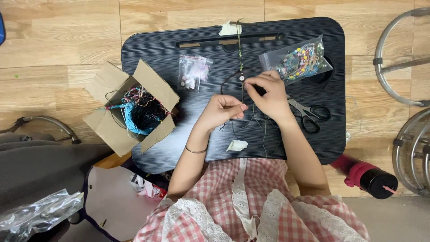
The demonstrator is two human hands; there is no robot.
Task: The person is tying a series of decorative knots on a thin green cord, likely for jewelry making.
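On a black lap table, a thin beaded cord runs down from a piece of tape at the table's far edge. My right hand pinches the cord near a small bead. My left hand is closed on loose dark threads just below, thumb and fingers together. Several thread ends trail toward me under both hands. A thin band circles my left wrist.
Black-handled scissors lie right of my right hand. A clear bag of colourful beads and a small bag sit farther back. An open cardboard box of tangled cords stands left. A pink-and-black bottle lies on the floor.
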